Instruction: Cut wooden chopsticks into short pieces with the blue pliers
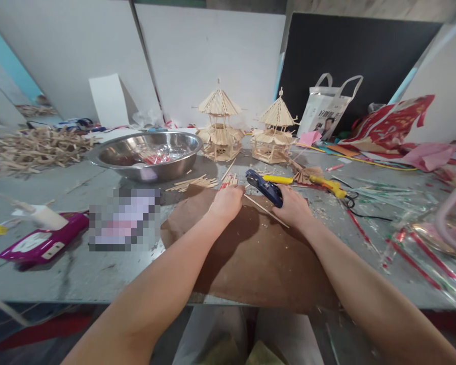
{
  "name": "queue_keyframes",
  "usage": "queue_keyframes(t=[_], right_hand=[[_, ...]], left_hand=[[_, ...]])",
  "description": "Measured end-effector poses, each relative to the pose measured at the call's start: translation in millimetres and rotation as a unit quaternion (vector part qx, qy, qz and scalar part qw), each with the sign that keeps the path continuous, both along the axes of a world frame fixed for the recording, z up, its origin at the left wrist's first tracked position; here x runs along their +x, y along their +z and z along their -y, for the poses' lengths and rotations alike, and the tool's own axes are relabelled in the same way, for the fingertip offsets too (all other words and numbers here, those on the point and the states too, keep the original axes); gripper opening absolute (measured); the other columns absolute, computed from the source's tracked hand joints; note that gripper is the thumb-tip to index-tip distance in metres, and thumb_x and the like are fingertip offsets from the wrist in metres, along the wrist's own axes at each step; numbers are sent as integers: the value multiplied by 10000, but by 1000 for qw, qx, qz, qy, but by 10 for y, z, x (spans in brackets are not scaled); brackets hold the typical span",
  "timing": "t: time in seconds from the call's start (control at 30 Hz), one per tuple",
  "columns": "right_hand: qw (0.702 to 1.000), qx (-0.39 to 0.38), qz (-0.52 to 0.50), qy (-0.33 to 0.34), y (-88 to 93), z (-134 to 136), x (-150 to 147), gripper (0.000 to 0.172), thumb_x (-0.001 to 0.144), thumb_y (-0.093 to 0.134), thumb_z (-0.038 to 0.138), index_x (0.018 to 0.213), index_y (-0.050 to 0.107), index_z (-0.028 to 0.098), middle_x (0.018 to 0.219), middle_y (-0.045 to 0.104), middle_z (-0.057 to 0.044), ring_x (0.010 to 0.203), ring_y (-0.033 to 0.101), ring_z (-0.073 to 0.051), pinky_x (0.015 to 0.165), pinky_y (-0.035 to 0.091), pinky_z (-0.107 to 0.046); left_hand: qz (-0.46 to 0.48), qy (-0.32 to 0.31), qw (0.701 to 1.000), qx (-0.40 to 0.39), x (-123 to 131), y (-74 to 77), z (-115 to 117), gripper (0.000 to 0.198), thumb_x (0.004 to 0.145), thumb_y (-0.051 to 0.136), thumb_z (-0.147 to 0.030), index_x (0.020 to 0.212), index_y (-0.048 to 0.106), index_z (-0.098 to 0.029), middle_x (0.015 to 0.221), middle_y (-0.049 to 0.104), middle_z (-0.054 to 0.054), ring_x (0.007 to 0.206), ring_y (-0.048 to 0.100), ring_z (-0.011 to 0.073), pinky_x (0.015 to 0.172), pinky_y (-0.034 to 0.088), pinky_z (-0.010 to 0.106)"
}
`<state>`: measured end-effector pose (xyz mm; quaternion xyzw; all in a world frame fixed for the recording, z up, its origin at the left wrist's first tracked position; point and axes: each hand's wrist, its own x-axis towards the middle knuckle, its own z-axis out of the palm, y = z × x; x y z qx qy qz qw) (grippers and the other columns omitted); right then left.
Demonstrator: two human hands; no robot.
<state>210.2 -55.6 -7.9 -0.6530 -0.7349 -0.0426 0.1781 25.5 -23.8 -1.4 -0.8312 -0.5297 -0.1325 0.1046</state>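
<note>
My left hand (227, 203) rests on the far edge of a brown paper sheet (251, 253), fingers curled over thin wooden sticks (230, 181); what it grips is hidden. My right hand (293, 207) is closed on blue-handled cutters (264, 187). A thin wooden stick (266, 210) lies between the two hands. Just beyond my hands lies a small pile of cut sticks (193, 182).
A steel bowl (148, 154) stands back left, two stick pagoda models (220, 126) (275, 129) behind my hands. A heap of wooden sticks (38, 147) lies far left, a magenta packet (41, 243) near left, yellow-handled tools (329, 185) and red straws (414, 258) right.
</note>
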Motion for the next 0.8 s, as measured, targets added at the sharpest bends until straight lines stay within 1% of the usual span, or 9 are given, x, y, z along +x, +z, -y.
queue_keyframes(t=[0.27,0.47,0.63,0.8], right_hand=[[1000,-16,-3,-8,5,4,-13,519,644,480,341,1131,390,186,1030,557,-82,892,522,-245,696,380,-304],[1000,-21,3,-17,10,4,-23,481,646,475,328,1103,418,190,1026,563,-76,860,535,-236,663,385,-295],[1000,-15,8,-19,28,12,-42,460,647,467,343,1082,436,196,1000,578,-68,835,546,-234,637,388,-292],[999,-22,15,-35,39,20,-53,446,645,471,349,1063,454,194,970,591,-71,824,551,-231,634,389,-289]], left_hand=[[9,9,1000,-25,4,4,6,261,806,317,-219,837,569,-156,795,589,86,764,551,168,680,389,261],[13,11,1000,-24,-10,-6,-7,267,802,315,-218,830,572,-153,781,588,95,757,551,174,672,388,266],[11,13,999,-32,-11,12,-3,243,783,335,-181,831,571,-154,780,592,96,757,554,178,667,393,266],[10,18,999,-30,-5,21,12,250,795,330,-206,841,570,-157,774,599,99,758,560,183,662,401,268]])
